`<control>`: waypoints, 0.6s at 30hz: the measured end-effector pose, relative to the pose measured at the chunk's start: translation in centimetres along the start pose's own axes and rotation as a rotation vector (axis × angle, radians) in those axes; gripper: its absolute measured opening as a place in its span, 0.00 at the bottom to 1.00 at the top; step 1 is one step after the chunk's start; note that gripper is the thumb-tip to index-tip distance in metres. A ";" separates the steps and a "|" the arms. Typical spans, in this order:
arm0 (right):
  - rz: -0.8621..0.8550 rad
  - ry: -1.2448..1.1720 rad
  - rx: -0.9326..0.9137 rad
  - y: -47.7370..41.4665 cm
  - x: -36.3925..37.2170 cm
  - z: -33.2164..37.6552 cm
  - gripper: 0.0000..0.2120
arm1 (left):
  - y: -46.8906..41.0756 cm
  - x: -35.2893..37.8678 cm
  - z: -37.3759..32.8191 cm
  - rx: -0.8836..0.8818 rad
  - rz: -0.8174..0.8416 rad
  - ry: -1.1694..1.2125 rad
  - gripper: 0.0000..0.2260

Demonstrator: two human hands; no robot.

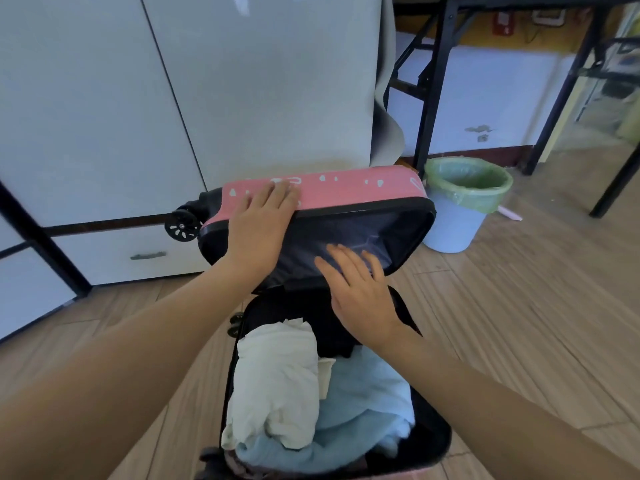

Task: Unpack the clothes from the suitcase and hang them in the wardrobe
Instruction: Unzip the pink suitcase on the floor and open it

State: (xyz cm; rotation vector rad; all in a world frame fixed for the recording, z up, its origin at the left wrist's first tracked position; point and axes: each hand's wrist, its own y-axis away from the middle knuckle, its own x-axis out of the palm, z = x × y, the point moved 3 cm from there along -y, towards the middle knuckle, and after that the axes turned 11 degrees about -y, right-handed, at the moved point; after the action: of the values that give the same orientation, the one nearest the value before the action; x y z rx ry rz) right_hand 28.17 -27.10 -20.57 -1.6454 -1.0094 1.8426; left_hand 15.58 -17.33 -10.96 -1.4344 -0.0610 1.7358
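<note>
So the left hand (263,216) lies flat on the pink suitcase lid (346,188), right hand (360,296) flat on its lining, neither gripping anything, and the rolled clothes (277,386) sit just below the right one, lengthwise toward the person.

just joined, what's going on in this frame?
A person holds the pink suitcase lid raised: left hand flat on its outer shell, right hand flat against the dark lining. A white garment and a light blue garment lie in the lower half, not yet unpacked. The wardrobe doors behind are closed.
</note>
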 end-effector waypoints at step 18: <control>0.207 -0.151 0.261 -6.1 0.9 -2.6 0.34 | -7.4 3.0 1.8 -0.177 0.108 -0.043 0.26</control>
State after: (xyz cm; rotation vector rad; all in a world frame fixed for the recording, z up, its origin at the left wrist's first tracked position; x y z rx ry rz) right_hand 29.81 -22.08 -16.51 -1.5179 -0.6400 2.1587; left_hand 18.38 -9.98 -8.79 -1.5522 -0.1671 1.8881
